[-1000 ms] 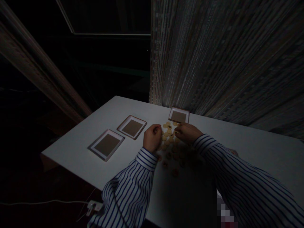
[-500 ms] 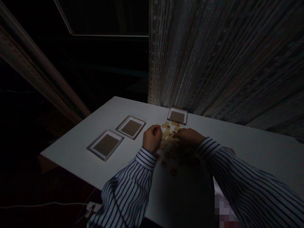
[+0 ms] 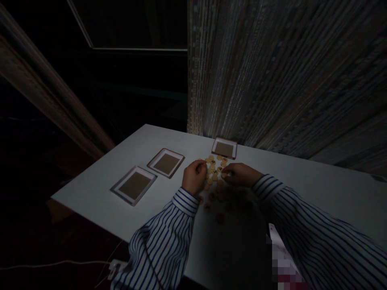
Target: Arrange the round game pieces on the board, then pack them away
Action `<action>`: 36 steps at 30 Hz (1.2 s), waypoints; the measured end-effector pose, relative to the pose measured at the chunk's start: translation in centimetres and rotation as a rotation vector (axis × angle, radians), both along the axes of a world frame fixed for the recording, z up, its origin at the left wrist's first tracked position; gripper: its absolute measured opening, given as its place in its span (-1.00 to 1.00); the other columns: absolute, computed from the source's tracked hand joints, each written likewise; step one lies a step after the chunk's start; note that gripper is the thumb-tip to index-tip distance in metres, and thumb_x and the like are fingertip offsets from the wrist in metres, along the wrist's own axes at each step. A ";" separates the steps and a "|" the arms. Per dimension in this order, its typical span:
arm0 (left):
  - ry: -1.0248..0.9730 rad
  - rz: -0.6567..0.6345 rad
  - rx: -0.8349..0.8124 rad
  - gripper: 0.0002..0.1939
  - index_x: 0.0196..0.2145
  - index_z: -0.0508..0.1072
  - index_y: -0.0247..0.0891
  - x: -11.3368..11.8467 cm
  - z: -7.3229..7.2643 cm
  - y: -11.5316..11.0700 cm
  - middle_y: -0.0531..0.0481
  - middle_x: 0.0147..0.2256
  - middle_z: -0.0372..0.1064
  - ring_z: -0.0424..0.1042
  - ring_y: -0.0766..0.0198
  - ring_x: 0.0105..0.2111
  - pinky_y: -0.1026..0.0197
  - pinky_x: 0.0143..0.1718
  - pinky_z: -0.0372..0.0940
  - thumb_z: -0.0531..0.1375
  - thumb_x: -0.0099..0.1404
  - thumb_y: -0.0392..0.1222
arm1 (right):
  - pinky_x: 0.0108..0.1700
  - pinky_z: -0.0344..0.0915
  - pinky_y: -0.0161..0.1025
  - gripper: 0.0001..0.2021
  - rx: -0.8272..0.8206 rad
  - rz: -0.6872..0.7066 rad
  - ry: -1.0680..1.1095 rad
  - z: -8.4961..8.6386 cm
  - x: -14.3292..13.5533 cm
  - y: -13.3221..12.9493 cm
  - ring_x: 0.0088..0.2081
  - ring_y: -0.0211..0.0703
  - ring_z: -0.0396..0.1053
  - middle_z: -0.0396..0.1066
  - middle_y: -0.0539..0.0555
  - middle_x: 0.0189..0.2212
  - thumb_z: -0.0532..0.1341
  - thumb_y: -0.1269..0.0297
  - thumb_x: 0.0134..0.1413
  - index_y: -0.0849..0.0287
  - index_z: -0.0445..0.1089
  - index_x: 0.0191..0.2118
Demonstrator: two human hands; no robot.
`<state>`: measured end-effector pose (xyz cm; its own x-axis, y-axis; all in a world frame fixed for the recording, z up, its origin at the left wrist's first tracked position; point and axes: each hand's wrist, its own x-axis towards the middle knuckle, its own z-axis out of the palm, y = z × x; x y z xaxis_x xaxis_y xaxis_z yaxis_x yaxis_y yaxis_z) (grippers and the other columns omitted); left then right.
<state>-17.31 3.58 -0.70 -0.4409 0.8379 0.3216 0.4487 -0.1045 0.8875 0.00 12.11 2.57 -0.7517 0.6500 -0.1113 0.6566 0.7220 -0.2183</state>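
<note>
Round wooden Chinese chess pieces (image 3: pixel 215 177), several with dark or red characters, lie scattered on the white table (image 3: pixel 99 181) between my hands. My left hand (image 3: pixel 194 176) is at their left edge, its fingers curled closed; whether it holds a piece I cannot make out. On the right, my right hand (image 3: pixel 242 175) is closed in a pinch, with a pale chess piece (image 3: pixel 224 175) at its fingertips. More pieces nearer to me lie in the dark shadow of my arms, and their marks are hard to read.
Two shallow rectangular trays with brown bottoms, a near tray (image 3: pixel 134 185) and a far tray (image 3: pixel 166 162), stand on the left. A third tray (image 3: pixel 224 148) is behind the pieces. A string curtain (image 3: pixel 229 72) hangs at the back edge. A white power strip (image 3: pixel 116 268) lies below the table's left side.
My right hand has shifted slightly right, away from the pieces' middle, and a piece now shows at its fingertips. My left hand has barely moved. The view has shifted slightly.
</note>
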 end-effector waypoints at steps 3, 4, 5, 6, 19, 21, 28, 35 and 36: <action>0.027 -0.020 0.030 -0.82 -0.32 0.49 -0.27 0.3 0.1 -0.1 0.01 -0.45 0.43 0.34 0.34 -0.48 0.31 -0.41 0.25 0.13 0.13 -0.25 | -0.33 0.26 -0.29 -0.70 -0.209 -0.065 0.171 0.2 0.2 0.2 -0.39 -0.18 0.38 0.49 0.07 -0.40 0.13 0.21 -0.05 0.24 0.47 -0.22; 0.041 -0.027 0.044 -0.82 -0.31 0.49 -0.27 0.3 0.1 -0.1 0.00 -0.44 0.43 0.34 0.35 -0.47 0.31 -0.40 0.25 0.12 0.14 -0.25 | -0.34 0.27 -0.29 -0.69 -0.288 -0.086 0.233 0.3 0.3 0.2 -0.39 -0.19 0.37 0.49 0.06 -0.42 0.14 0.19 -0.06 0.25 0.47 -0.23; 0.057 -0.035 0.057 -0.82 -0.31 0.48 -0.27 0.4 0.1 -0.2 0.00 -0.43 0.43 0.34 0.35 -0.47 0.31 -0.40 0.25 0.12 0.14 -0.25 | -0.34 0.27 -0.28 -0.67 -0.364 -0.103 0.295 0.4 0.3 0.2 -0.39 -0.19 0.37 0.49 0.06 -0.42 0.16 0.18 -0.08 0.26 0.47 -0.23; 0.075 -0.045 0.069 -0.82 -0.30 0.48 -0.27 0.5 0.2 -0.2 -0.01 -0.42 0.43 0.34 0.35 -0.46 0.31 -0.39 0.25 0.12 0.14 -0.25 | -0.32 0.27 -0.27 -0.66 -0.433 -0.116 0.354 0.5 0.4 0.2 -0.37 -0.19 0.36 0.49 0.06 -0.40 0.17 0.16 -0.10 0.26 0.48 -0.23; 0.279 -0.278 0.179 -0.72 -0.19 0.43 -0.25 1.0 -0.1 -0.5 -0.08 -0.30 0.40 0.36 0.30 -0.38 0.20 -0.26 0.30 0.23 0.09 -0.24 | -0.61 -0.05 -0.40 -0.55 -0.762 -0.273 0.564 1.4 0.7 -0.4 -0.63 -0.42 0.06 0.25 -0.08 -0.65 0.21 0.04 -0.17 0.28 0.47 -0.20; 0.326 -0.296 0.185 -0.69 -0.17 0.42 -0.24 1.0 -0.3 -0.5 -0.07 -0.31 0.40 0.36 0.28 -0.35 0.19 -0.25 0.30 0.24 0.08 -0.21 | -0.60 -0.03 -0.40 -0.57 -0.780 -0.269 0.583 1.4 0.6 -0.5 -0.62 -0.41 0.07 0.24 -0.08 -0.65 0.21 0.07 -0.17 0.30 0.47 -0.23; 0.381 -0.291 0.184 -0.67 -0.13 0.41 -0.21 1.1 -0.3 -0.6 -0.08 -0.27 0.40 0.39 0.23 -0.26 0.17 -0.20 0.30 0.24 0.10 -0.20 | -0.57 -0.03 -0.38 -0.58 -0.836 -0.253 0.621 1.2 0.0 -0.8 -0.61 -0.40 0.09 0.24 -0.09 -0.66 0.22 0.08 -0.21 0.30 0.47 -0.24; 0.366 -0.275 0.189 -0.75 -0.19 0.43 -0.23 1.2 0.0 -0.8 -0.08 -0.29 0.41 0.40 0.24 -0.26 0.19 -0.21 0.31 0.22 0.13 -0.20 | -0.58 -0.07 -0.38 -0.59 -0.875 -0.252 0.625 1.7 -0.3 -1.3 -0.61 -0.41 0.06 0.22 -0.12 -0.67 0.23 0.09 -0.21 0.29 0.46 -0.24; 0.367 -0.274 0.195 -0.76 -0.20 0.43 -0.24 1.3 0.0 -0.8 -0.09 -0.29 0.41 0.40 0.24 -0.27 0.19 -0.21 0.32 0.21 0.14 -0.20 | -0.58 -0.07 -0.38 -0.59 -0.875 -0.252 0.627 1.7 -0.3 -1.3 -0.61 -0.41 0.07 0.22 -0.12 -0.67 0.23 0.09 -0.21 0.30 0.45 -0.24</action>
